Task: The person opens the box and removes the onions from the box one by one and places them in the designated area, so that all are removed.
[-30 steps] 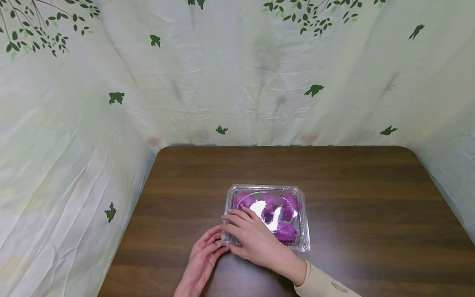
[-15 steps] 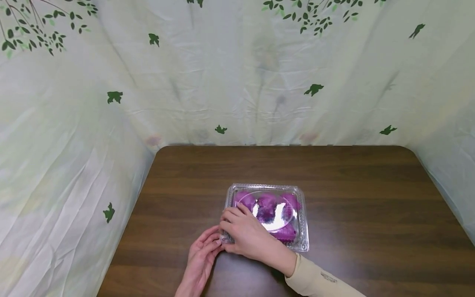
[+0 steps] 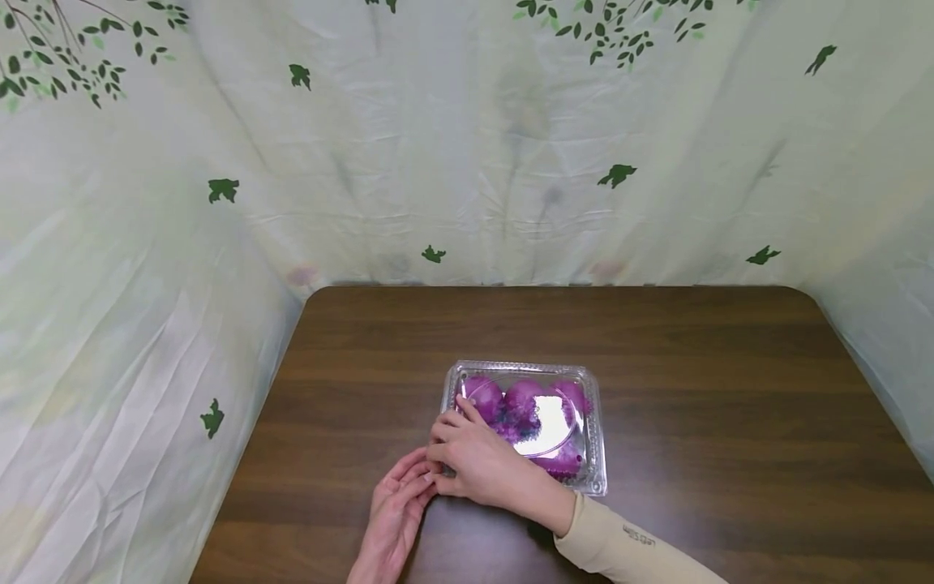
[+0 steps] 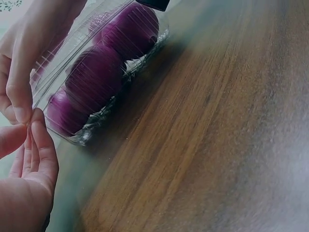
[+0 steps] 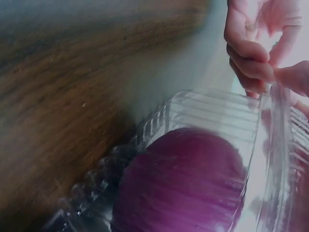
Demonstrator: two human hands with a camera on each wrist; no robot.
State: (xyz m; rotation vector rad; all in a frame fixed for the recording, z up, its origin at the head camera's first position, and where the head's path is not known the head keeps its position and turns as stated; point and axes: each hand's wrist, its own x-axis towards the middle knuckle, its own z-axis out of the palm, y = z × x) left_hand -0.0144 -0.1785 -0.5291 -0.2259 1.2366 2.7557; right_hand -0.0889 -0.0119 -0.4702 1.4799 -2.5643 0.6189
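Note:
A clear plastic clamshell box lies lid-up on the table, with several round purple things inside that look like red onions. At its near left corner my left hand has thumb and fingertips pinching the rim. My right hand reaches across the lid from the right, its thumb and curled fingers gripping that same corner. In the left wrist view, the fingertips of both hands meet at the corner. The right wrist view shows the lid and base rims lying together beside the fingers. The fingertips hide the corner itself.
A brown wooden table surrounds the box on all sides. Pale cloth with green leaf prints hangs behind it and along both sides. A small dark object shows at the top edge of the left wrist view.
My right hand has slid left toward the near left corner, and its fingers have curled in. More of the lid and purple contents shows. My left hand and the box have barely moved.

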